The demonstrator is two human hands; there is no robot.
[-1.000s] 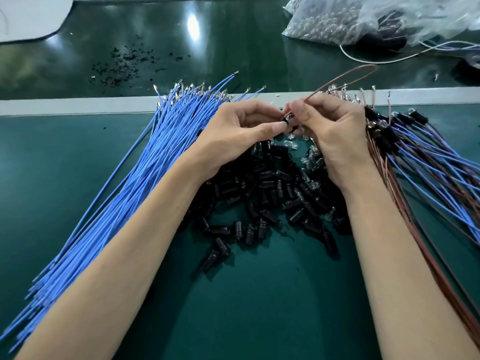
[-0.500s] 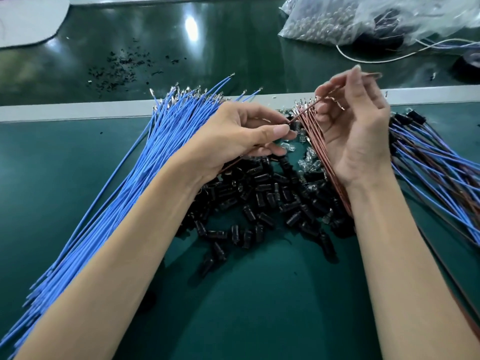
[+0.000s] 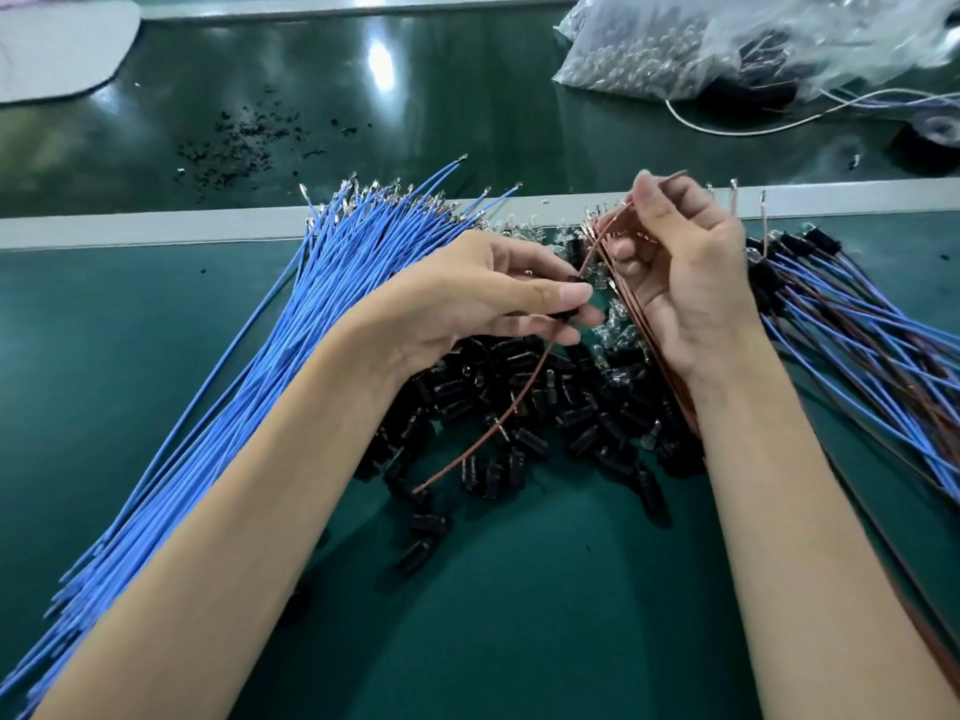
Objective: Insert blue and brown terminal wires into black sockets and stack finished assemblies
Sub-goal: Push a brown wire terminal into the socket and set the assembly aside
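Note:
My left hand point(image 3: 483, 298) pinches a small black socket point(image 3: 566, 312) between thumb and fingers; a brown wire point(image 3: 498, 418) hangs from it down over the pile of loose black sockets point(image 3: 550, 418). My right hand point(image 3: 685, 272) is raised just to the right, its fingers curled round another brown wire point(image 3: 602, 231) that curves from the fingertips toward the socket. A bundle of brown wires point(image 3: 660, 356) lies under the right hand. A large fan of blue wires point(image 3: 249, 387) lies at the left. Finished assemblies point(image 3: 857, 324) with blue and brown wires are stacked at the right.
Small clear bulbs point(image 3: 618, 330) lie mixed with the sockets. A clear plastic bag point(image 3: 727, 44) of parts sits at the back right, with a white wire point(image 3: 753, 128) beside it. Black debris point(image 3: 244, 142) is scattered on the far belt beyond the grey rail point(image 3: 156, 228).
My right hand has come down and closer to the left hand, bringing a brown wire toward the socket. The wire hanging from the left hand's socket now shows over the pile.

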